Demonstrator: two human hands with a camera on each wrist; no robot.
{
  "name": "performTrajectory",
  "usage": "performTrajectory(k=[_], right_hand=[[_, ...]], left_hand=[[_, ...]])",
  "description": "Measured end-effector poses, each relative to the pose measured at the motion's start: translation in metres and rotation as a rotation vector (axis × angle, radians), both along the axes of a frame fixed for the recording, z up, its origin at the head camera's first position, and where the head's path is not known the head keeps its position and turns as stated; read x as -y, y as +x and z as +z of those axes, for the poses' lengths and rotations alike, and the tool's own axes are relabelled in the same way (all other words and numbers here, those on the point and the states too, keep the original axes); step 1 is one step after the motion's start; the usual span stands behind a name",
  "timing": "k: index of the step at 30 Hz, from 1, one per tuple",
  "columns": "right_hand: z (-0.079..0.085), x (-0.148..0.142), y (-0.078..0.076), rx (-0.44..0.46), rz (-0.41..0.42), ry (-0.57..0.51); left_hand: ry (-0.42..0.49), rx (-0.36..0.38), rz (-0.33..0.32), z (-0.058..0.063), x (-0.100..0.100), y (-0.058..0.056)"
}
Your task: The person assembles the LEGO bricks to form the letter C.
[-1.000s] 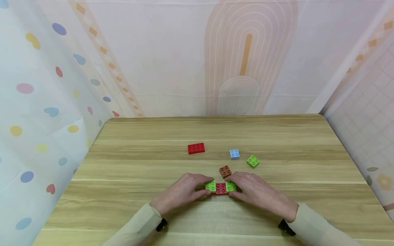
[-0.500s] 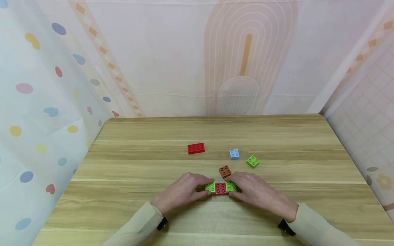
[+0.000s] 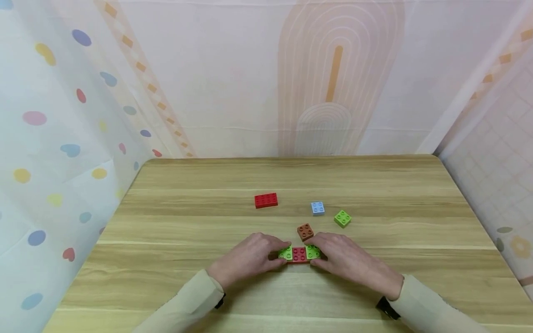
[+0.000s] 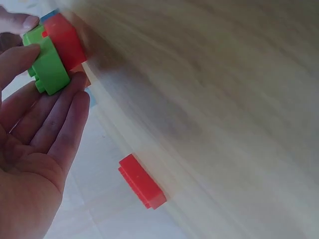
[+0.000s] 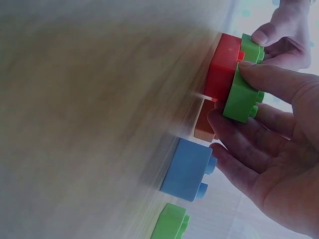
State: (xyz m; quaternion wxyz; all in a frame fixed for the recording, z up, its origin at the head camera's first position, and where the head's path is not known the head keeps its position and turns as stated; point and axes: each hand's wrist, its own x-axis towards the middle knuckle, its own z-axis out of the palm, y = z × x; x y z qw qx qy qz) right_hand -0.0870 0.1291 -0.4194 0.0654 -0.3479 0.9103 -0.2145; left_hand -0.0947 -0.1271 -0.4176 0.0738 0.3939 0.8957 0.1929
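Two green bricks sit on the ends of a red brick [image 3: 299, 254], leaving its middle studs bare between them. My left hand [image 3: 251, 259] pinches the left green brick [image 4: 51, 68] between thumb and fingers, its palm turned to the left wrist camera. The right green brick [image 5: 241, 95] is pinched by my right hand [image 3: 343, 259], thumb on the near side and fingers behind; it juts past the red brick's end. Just behind this assembly, close to my right fingertips, lies a brown brick [image 3: 305, 231].
Farther back on the wooden table [image 3: 187, 203] lie a loose long red brick [image 3: 266, 200], a light blue brick [image 3: 318, 208] and a third green brick [image 3: 343, 218]. A patterned curtain [image 3: 233, 92] hangs behind the table and along its sides.
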Motion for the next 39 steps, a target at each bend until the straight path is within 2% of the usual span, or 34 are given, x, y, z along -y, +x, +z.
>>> performTrajectory(k=[4,7,10,15,21,28,33,39], right_hand=[[0.000,-0.001,0.000,0.005,-0.004,0.005],[0.000,-0.003,0.001,0.000,-0.004,0.002],[-0.001,-0.003,0.000,-0.004,-0.007,0.001],[-0.001,-0.003,-0.001,-0.015,-0.003,0.002],[0.000,-0.003,-0.001,-0.017,-0.008,0.004],[0.001,-0.006,-0.002,-0.012,-0.028,0.015],[0.002,-0.008,-0.002,-0.011,-0.025,0.014],[0.002,-0.011,-0.002,0.000,-0.022,0.023]], left_hand=[[-0.033,-0.051,-0.017,-0.001,-0.002,0.002],[-0.034,-0.042,-0.007,-0.003,-0.003,0.004],[-0.019,0.028,0.025,-0.002,-0.002,0.003],[0.011,0.172,0.068,0.000,-0.002,-0.004],[0.029,0.236,0.057,-0.001,-0.002,-0.010],[0.034,0.245,0.045,-0.003,0.000,-0.011],[0.059,0.263,0.043,-0.001,0.003,-0.013],[0.079,0.231,0.041,0.002,0.005,-0.019]])
